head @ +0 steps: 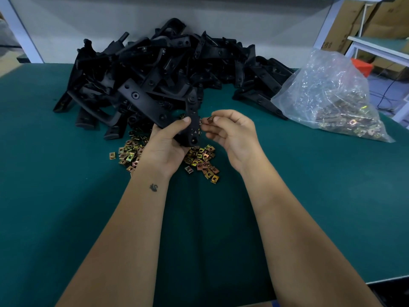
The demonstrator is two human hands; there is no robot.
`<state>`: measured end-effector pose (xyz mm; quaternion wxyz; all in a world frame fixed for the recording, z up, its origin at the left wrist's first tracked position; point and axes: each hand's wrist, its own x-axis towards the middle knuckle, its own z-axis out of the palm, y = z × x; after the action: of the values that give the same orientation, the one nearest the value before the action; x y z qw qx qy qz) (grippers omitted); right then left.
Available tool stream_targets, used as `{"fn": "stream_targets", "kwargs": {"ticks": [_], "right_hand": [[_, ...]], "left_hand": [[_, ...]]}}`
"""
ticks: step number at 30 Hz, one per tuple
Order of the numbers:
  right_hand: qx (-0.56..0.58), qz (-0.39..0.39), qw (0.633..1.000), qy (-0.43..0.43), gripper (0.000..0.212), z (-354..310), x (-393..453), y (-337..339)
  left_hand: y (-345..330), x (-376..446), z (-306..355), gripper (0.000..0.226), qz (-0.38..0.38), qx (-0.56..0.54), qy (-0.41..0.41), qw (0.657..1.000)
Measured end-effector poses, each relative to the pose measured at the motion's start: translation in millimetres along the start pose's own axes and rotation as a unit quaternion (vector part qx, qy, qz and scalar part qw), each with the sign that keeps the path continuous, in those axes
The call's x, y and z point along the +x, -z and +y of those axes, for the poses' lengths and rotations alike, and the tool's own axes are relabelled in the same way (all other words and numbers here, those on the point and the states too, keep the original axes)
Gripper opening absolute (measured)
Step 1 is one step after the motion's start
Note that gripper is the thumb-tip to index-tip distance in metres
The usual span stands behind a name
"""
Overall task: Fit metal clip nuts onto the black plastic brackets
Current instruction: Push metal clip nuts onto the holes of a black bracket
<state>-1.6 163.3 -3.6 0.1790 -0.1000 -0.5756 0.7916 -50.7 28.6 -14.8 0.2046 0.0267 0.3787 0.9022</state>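
Head view: left hand point(164, 144) is gripping a black plastic bracket point(193, 120), fingers and thumb curled round its lower end, bracket standing roughly upright above the table. Right hand point(232, 135) is pinching a small clip nut point(210, 119) between thumb and fingertips, other fingers loosely curled, nut sitting just beside the bracket's right edge; cannot tell if it is touching. Both hands are hovering over a loose scatter of brass-coloured clip nuts point(202, 159) lying on the green table mat point(66, 196). Big pile of black brackets point(159, 69) is sitting behind the hands, near the back edge of the table. Clear plastic bag point(332, 94) with more clip nuts is lying to the right, touching the pile's right end. Small dark tattoo point(153, 187) is showing on the left wrist. Cardboard boxes point(363, 21) are standing at far right, beyond the table.
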Motion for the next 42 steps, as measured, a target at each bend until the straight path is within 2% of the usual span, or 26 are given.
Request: {"fn": "stream_targets", "kwargs": {"ticks": [8,18,24,26,38,42], "right_hand": [[-0.007,-0.02,1.0,0.021,0.024,2.9,-0.1,-0.1],[-0.032,0.023,0.998,0.053,0.02,3.3,-2.4,-3.2],[0.081,0.049,0.995,0.039,0.012,4.1,-2.1,-10.8],[0.102,0.049,0.993,0.04,0.017,5.4,-2.4,-12.8],[0.13,-0.002,0.991,-0.023,0.019,8.4,-3.4,-18.0],[0.16,0.001,0.986,-0.037,0.017,8.3,-3.6,-16.9]], "left_hand": [[-0.8,-1.8,0.4,0.063,-0.005,-0.01,0.003,1.0],[-2.9,-2.9,-2.8,0.061,-0.017,0.008,0.005,1.0],[-4.1,-3.1,-3.1,0.063,-0.02,0.02,0.006,1.0],[-4.6,-3.5,-3.5,0.062,-0.017,0.023,0.006,1.0],[-3.0,-3.2,-5.2,0.061,-0.021,0.027,0.001,0.999],[-4.2,-3.7,-3.9,0.069,-0.014,0.005,-0.004,1.0]]}}
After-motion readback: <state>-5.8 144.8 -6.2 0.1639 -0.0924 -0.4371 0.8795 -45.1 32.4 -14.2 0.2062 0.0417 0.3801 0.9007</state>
